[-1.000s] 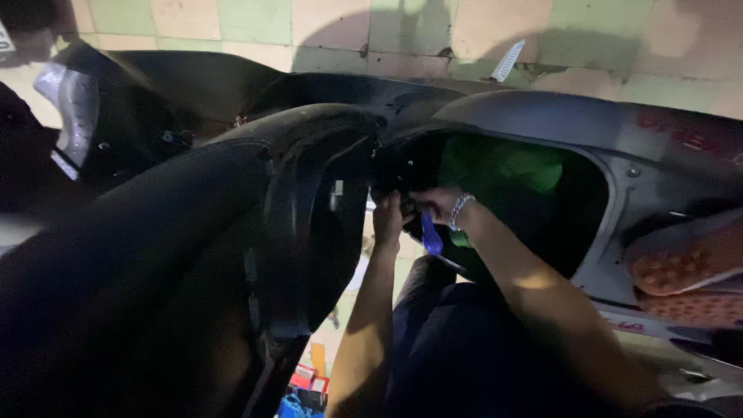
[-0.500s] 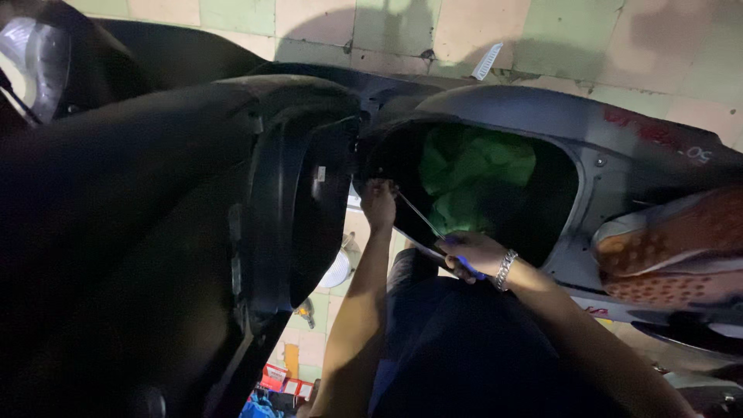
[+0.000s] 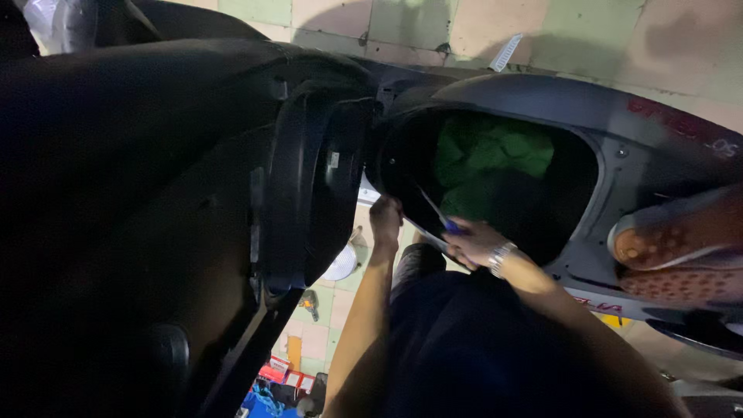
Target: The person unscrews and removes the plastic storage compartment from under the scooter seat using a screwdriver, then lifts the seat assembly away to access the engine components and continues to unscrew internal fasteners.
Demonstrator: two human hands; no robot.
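Both hands: right hand (image 3: 470, 241) grips screwdriver (image 3: 433, 210), left hand (image 3: 385, 218) steadies panel (image 3: 557, 101)

Both forearms are bare, with no sleeves showing. The right hand (image 3: 470, 241) has a silver metal-link wristwatch (image 3: 501, 258) just behind it on the wrist. The left hand (image 3: 385, 219) wears nothing, no ring or band. Below the forearms, dark trousers (image 3: 464, 348) cover the lap.

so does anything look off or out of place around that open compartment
Yes: a sandal sits sole-up on the grey body panel right of the opening, an odd place for footwear. Green fabric lies crumpled inside the compartment. Both hands work at its rim, the right hand holding a blue-handled tool.
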